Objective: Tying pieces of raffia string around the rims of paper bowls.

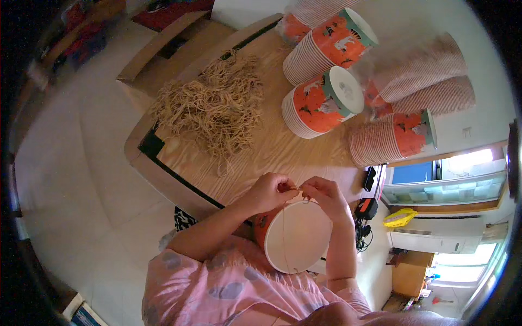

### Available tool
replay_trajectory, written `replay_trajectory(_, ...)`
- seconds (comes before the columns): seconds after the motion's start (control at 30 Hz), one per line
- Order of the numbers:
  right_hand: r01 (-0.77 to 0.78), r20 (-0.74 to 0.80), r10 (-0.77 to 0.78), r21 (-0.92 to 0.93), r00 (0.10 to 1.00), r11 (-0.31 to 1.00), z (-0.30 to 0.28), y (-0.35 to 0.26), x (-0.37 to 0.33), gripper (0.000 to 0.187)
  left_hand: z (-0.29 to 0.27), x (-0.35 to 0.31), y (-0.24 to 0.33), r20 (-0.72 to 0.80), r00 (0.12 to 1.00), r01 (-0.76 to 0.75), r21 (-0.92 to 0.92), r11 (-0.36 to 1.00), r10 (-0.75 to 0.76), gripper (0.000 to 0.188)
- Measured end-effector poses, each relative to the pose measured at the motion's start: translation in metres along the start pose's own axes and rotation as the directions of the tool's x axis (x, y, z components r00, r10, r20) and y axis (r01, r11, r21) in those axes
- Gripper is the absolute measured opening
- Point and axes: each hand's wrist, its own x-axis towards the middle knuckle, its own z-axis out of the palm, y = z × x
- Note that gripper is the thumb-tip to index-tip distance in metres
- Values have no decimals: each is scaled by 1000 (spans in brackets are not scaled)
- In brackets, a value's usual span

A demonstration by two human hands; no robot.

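Observation:
A paper bucket (pixel 299 239) rests against my lap, its round white end turned up and a strip of its orange side showing at the left. Over that white end runs a thin tan string (pixel 284 228), up to the far rim. Just above this rim, my left hand (pixel 272 191) pinches the string between thumb and fingers. Close beside it on the right, my right hand (pixel 326 196) is also closed in a pinch on the string at the rim. The fingertips nearly meet, and the exact spot they grip is partly hidden.
On the wooden table (pixel 217 187) lies a tangled heap of tan strings (pixel 212 108). Stacks of orange-and-green paper buckets (pixel 323 103) stand farther right, some in clear plastic. Black cables (pixel 361 233) and a yellow object (pixel 399 218) are at the right. Cardboard (pixel 157 49) adjoins the far left edge.

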Motion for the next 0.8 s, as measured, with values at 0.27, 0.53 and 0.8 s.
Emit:
replay_trajectory(0.27,31,42,-25,-142,999,989,-4,-4,4,9,2,1,1,-112,990,-76,53,996,81,17)
replay_trajectory(0.53,-35,221,8,119,975,992,-20,12,3,8,-13,-7,8,-126,991,32,-32,999,-35,10)
replay_trajectory(0.8,-57,161,47,59,986,997,-16,19,-1,11,-3,4,-1,12,993,-114,78,990,113,14)
